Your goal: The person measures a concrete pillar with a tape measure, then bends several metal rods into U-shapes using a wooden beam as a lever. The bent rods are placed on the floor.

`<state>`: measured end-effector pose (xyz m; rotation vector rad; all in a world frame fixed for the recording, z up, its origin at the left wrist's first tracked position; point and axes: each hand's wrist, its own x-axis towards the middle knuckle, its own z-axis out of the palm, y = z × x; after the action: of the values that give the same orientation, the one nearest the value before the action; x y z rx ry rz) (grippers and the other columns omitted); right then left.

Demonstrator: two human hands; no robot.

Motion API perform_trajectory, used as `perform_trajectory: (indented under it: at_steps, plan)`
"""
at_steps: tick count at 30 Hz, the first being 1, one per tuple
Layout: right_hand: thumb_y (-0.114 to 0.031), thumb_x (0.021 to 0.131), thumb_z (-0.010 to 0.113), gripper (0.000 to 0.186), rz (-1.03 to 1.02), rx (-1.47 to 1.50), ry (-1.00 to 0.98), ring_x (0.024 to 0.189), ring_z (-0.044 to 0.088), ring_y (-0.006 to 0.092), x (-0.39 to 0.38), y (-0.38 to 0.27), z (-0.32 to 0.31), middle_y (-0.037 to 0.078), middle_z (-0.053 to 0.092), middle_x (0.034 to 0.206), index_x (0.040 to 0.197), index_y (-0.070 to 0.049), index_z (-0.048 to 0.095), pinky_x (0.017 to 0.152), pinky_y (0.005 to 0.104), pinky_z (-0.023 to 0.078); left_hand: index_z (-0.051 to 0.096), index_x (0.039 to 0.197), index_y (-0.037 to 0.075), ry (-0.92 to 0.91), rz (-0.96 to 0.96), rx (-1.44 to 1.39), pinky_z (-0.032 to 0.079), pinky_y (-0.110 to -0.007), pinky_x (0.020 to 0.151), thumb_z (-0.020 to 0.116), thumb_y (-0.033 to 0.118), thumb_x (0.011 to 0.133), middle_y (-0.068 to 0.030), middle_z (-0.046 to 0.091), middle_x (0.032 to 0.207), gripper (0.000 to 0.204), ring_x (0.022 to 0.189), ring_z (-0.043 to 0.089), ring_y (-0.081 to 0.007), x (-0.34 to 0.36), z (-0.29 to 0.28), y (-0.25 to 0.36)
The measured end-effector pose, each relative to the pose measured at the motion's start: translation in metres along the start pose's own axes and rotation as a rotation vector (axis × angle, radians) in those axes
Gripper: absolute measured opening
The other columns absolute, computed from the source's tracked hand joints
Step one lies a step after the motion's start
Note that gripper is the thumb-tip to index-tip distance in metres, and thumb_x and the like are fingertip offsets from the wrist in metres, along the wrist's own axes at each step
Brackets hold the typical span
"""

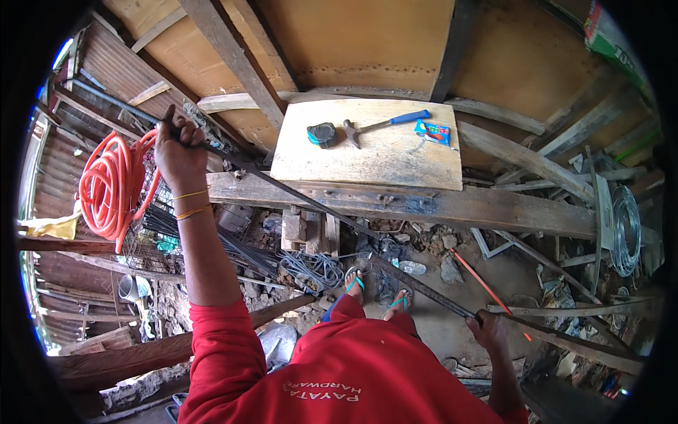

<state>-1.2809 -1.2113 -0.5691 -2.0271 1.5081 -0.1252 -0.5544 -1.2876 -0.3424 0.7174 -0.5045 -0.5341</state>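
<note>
A long, thin, dark metal bar [311,202] slants across my front, from the upper left down to the lower right. My left hand [181,150], raised beside the orange hose, is closed round its upper part. Lower down on the right, my right hand [489,331] grips the bar near its other end. Beyond the bar lies a pale wooden board [367,168]. On it rest a black and teal tape measure [322,135], a claw hammer [387,124] with a blue handle, and a small blue and red packet [433,133].
A heavy wooden beam [494,209] runs along the board's near edge. Coiled orange hose [107,189] hangs at left; a wire coil [626,233] hangs at far right. Grey cable [312,268] lies near my feet. An orange-red rod [479,279] leans beside the bar, among rubble and timber.
</note>
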Motion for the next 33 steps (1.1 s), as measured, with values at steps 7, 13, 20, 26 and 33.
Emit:
perform_trajectory:
  at_steps: [7, 13, 20, 26, 33]
  plan:
    - [-0.044, 0.086, 0.074, 0.043, 0.095, -0.085, -0.005, 0.066, 0.064, 0.0408, -0.001, 0.006, -0.039, 0.019, 0.062, 0.068, 0.076, -0.004, 0.062, 0.06, 0.0491, 0.048, 0.061, 0.117, -0.001, 0.04, -0.025, -0.1, 0.033, -0.023, 0.047, 0.041, 0.022, 0.11, -0.0017, 0.051, 0.079, 0.032, 0.056, 0.037, -0.0088, 0.001, -0.045, 0.015]
    - [-0.046, 0.086, 0.073, 0.044, -0.018, -0.138, 0.059, 0.068, 0.064, 0.042, 0.007, -0.005, -0.045, 0.018, 0.062, 0.068, 0.076, -0.004, 0.063, 0.061, 0.0502, 0.048, 0.063, 0.119, 0.0, 0.075, -0.051, -0.164, 0.032, -0.024, 0.047, 0.042, 0.025, 0.11, -0.0011, 0.049, 0.077, 0.033, 0.055, 0.035, -0.009, -0.001, -0.06, 0.016]
    - [-0.045, 0.086, 0.073, 0.043, -0.032, -0.053, -0.066, 0.07, 0.064, 0.0427, 0.023, -0.018, -0.052, 0.019, 0.063, 0.067, 0.077, -0.004, 0.064, 0.063, 0.0498, 0.049, 0.063, 0.116, 0.004, 0.102, -0.132, -0.223, 0.03, -0.024, 0.047, 0.046, 0.026, 0.109, -0.0006, 0.049, 0.076, 0.029, 0.055, 0.036, -0.0087, 0.002, -0.077, 0.007]
    - [-0.041, 0.087, 0.074, 0.04, 0.034, 0.127, -0.216, 0.059, 0.062, 0.0317, 0.051, -0.049, -0.049, 0.017, 0.059, 0.064, 0.079, -0.003, 0.065, 0.058, 0.043, 0.048, 0.058, 0.117, 0.009, 0.164, -0.173, -0.223, 0.038, -0.025, 0.051, 0.04, 0.027, 0.111, -0.0009, 0.052, 0.075, 0.026, 0.056, 0.041, -0.0094, -0.018, -0.091, -0.031]
    - [-0.048, 0.092, 0.07, 0.047, -0.176, 0.084, -0.145, 0.059, 0.06, 0.0326, 0.114, -0.135, -0.027, 0.018, 0.059, 0.064, 0.082, -0.002, 0.068, 0.059, 0.0433, 0.047, 0.064, 0.121, 0.0, -0.161, -0.203, 0.804, 0.048, -0.045, 0.103, 0.057, 0.023, 0.105, -0.0182, 0.069, 0.113, 0.029, 0.111, 0.063, -0.0303, -0.176, -0.067, -0.094]
